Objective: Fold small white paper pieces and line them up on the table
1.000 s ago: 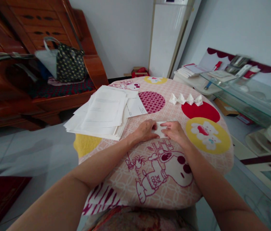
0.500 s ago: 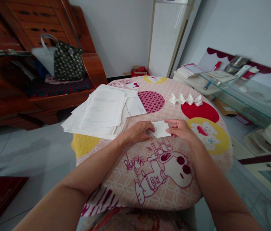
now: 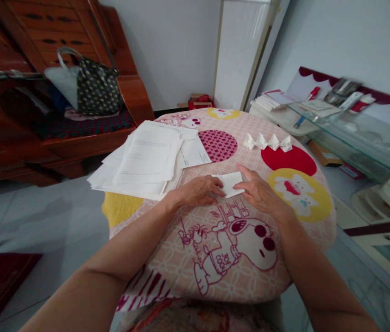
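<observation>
Toward the near edge of the rounded tabletop (image 3: 195, 177), a cartoon dog (image 3: 250, 258) decorates the patterned cloth (image 3: 267, 288). Past it, around the middle, a small piece of white paper (image 3: 232, 182) lies flat with a crease across it. The left hand (image 3: 201, 190) has its fingers bent over the paper's left end; whether they pinch it or only press down, I cannot tell. The right hand (image 3: 259, 191) is spread, thumb resting on the paper and forefinger stretched to its far right corner. By the left edge of the tabletop sits an uneven stack of paper sheets (image 3: 148, 154). Toward the far right edge, four folded paper shapes (image 3: 267, 142) stand in a row. Beyond the left edge, a dark patterned bag (image 3: 98, 90) rests on a wooden bench (image 3: 135, 101); beyond the far edge is a white cabinet (image 3: 238, 50).
</observation>
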### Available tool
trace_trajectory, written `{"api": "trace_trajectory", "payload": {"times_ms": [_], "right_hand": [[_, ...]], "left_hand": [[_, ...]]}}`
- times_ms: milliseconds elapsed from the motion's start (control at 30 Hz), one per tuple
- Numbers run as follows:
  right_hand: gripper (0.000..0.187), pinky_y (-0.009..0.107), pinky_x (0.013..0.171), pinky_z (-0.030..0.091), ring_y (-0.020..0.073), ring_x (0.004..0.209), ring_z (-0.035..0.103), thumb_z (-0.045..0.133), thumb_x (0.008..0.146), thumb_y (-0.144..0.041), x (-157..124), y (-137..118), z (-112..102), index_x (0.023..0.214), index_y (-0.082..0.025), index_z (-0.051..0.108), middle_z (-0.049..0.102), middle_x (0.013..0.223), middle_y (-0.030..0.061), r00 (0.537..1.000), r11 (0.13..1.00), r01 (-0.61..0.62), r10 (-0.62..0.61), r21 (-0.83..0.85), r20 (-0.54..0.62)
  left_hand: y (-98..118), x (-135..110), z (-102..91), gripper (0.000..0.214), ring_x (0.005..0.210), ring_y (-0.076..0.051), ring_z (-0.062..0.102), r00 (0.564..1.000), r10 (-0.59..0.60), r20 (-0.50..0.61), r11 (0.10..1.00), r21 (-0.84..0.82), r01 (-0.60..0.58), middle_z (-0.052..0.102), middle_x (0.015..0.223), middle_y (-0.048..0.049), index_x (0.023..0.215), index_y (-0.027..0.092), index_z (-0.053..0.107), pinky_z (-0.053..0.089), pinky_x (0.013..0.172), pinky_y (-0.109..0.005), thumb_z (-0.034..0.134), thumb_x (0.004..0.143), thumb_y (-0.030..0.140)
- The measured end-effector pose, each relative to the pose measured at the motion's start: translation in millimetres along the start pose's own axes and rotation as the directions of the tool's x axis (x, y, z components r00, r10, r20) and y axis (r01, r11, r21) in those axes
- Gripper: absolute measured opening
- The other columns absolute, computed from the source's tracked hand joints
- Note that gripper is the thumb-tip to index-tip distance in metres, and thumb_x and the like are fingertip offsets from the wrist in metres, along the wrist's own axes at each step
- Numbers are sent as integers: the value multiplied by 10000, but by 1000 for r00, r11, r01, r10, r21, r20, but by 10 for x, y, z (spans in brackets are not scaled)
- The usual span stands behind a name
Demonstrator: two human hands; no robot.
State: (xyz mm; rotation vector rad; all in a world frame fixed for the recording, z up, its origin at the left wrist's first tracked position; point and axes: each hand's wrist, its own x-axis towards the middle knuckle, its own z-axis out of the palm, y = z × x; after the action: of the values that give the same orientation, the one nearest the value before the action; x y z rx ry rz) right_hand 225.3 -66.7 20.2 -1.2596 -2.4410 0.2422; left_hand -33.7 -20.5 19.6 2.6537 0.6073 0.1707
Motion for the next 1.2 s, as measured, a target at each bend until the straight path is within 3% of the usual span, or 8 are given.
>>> {"api": "trace_trajectory", "payload": {"times_ms": [100, 233, 400, 567, 833, 1200], "right_hand": [[259, 468, 1023, 490, 302, 1230, 565, 631, 798, -14, 30, 65, 1, 861, -216, 782, 625, 1375, 99, 999, 999, 29, -29, 14, -22], [171, 426, 929, 494, 257, 1043, 631, 701, 814, -79, 134, 164, -1, 774, -230, 768, 749, 1053, 72, 998, 995, 55, -54, 80, -9], [123, 317, 730, 453, 182, 758, 629, 698, 836, -142, 367, 187, -27, 757, -203, 769, 714, 762, 34, 993, 982, 1, -24, 189, 117], [155, 280, 648, 394, 151, 667, 600, 659, 848, -149, 496, 151, 74, 735, -176, 760, 704, 722, 30, 989, 970, -82, 52, 228, 136], [123, 318, 733, 411, 201, 776, 593, 707, 842, -145, 456, 150, 305, 734, -183, 752, 690, 744, 55, 998, 992, -37, 43, 117, -45], [127, 357, 797, 439, 228, 836, 589, 717, 819, -124, 436, 122, 404, 713, -186, 746, 690, 771, 72, 984, 986, -123, 135, 111, -115]], "left_hand": [[21, -3, -3, 381, 1201, -254, 605, 1000, -12, 23, 1000, 18, 11, 632, 1361, -120, 1266, 257, 725, 471, 1040, -408, 702, 886, 250], [24, -8, 7, 382, 1212, -261, 596, 1000, -4, 30, 999, 32, 3, 621, 1373, -119, 1273, 266, 719, 474, 1037, -415, 694, 892, 256], [11, -1, 44, 377, 1197, -256, 597, 1000, 4, 30, 998, 69, -6, 625, 1355, -110, 1269, 272, 715, 475, 1026, -404, 691, 893, 269], [30, 4, 37, 367, 1189, -242, 597, 999, -6, 36, 997, 81, 3, 636, 1331, -99, 1251, 271, 719, 468, 1023, -386, 693, 886, 249], [35, -36, -14, 336, 1192, -239, 599, 999, 27, 25, 999, 28, -28, 642, 1329, -108, 1229, 249, 730, 465, 1030, -385, 658, 901, 240], [32, -51, -26, 335, 1191, -227, 609, 1000, 23, 9, 1000, -17, -23, 664, 1322, -97, 1213, 241, 737, 482, 1036, -381, 662, 887, 216]]}}
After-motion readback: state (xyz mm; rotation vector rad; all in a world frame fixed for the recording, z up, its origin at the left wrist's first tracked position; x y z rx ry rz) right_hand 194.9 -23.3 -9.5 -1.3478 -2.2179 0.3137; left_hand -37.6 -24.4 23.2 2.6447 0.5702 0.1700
